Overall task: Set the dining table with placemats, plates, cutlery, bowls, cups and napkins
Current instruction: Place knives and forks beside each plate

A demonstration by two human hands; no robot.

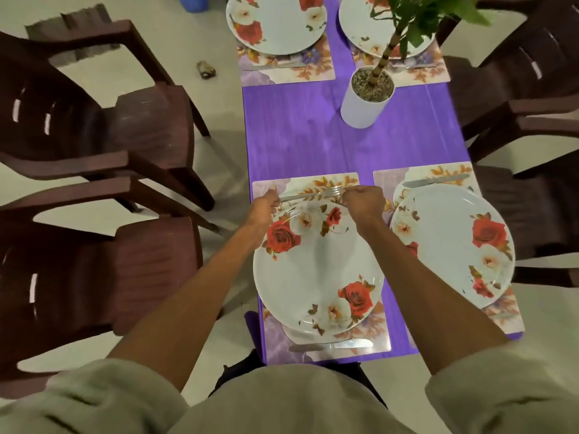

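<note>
Fork held by both hands, potted plant beyond, chairs alongside.

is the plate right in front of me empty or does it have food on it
Empty. The near plate shows only its printed roses on bare white; the fork both hands hold lies beyond its far rim.

You look down on a pale, cream-coloured floor under soft indoor light. Two dark brown chairs stand to the left of the purple surface, and more dark chairs crowd its right side. A small dark scrap lies on the floor, and a blue container sits at the top edge.
</note>
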